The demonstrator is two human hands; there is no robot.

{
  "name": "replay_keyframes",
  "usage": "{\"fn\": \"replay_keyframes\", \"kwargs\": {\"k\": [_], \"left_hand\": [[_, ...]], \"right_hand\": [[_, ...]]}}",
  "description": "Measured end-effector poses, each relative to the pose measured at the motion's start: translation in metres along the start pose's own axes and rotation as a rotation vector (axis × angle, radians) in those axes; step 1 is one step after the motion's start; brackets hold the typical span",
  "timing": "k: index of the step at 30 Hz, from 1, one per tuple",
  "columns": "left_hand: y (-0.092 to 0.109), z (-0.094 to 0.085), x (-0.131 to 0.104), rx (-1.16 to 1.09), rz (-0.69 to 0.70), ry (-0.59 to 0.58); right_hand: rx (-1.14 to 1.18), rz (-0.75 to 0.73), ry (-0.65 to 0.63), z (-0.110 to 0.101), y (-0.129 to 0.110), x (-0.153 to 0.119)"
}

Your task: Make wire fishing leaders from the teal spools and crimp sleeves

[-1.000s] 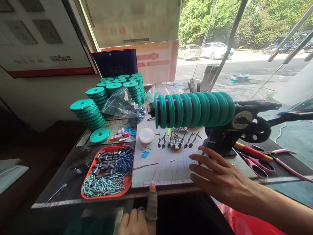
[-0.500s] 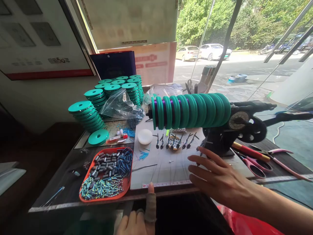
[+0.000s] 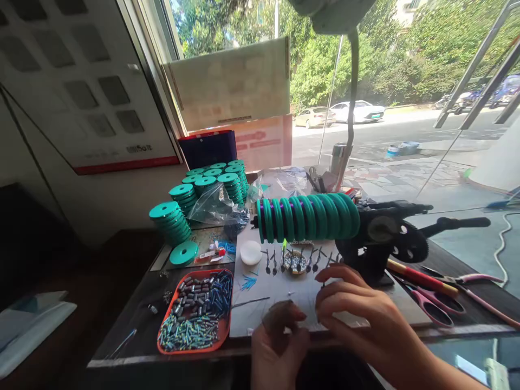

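Over the front of the white board (image 3: 246,318), my left hand (image 3: 280,341) is closed, its thumb and index finger close together; whatever is between them is too small to make out. My right hand (image 3: 357,309) hovers just right of it with fingers curled together near the small black rig pieces (image 3: 309,260), and its fingertips show nothing I can name. Green spools (image 3: 304,218) sit in a row on the black hand-cranked winder (image 3: 374,233) behind both hands. Left of them is a red tray (image 3: 228,325) with dark weights and small tubes.
Stacked green spools (image 3: 166,222) and a plastic bag (image 3: 215,203) stand at the back left. A white round lid (image 3: 251,252) and a bowl of beads (image 3: 295,262) lie on the board. Pink-handled scissors (image 3: 436,309) and pliers (image 3: 483,277) lie at right.
The view has tilted upward. My left hand has come up over the board's front edge and closed, near my right hand. My right hand's fingers have drawn in.
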State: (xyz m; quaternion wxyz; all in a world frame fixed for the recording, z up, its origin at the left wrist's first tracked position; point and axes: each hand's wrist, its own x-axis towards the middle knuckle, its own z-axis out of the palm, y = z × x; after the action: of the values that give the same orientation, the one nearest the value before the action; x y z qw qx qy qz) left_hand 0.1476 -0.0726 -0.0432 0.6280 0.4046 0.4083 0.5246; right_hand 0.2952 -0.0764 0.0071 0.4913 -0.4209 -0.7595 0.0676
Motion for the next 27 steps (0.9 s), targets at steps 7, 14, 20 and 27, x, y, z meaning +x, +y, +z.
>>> {"fn": "replay_keyframes", "kwargs": {"k": [7,14,20,27], "left_hand": [[0.004,0.028,0.005,-0.349,-0.052,-0.049],[0.000,0.024,0.005,-0.277,-0.059,-0.122],[-0.002,0.016,0.006,-0.255,-0.037,-0.198],[0.007,0.006,0.003,-0.144,-0.067,-0.299]], "right_hand": [[0.052,0.012,0.060,0.006,-0.002,-0.002],[-0.026,0.038,0.033,0.010,0.004,-0.011],[-0.132,0.129,-0.121,0.001,-0.002,-0.009],[-0.107,0.023,-0.193,-0.002,-0.006,-0.007]]}}
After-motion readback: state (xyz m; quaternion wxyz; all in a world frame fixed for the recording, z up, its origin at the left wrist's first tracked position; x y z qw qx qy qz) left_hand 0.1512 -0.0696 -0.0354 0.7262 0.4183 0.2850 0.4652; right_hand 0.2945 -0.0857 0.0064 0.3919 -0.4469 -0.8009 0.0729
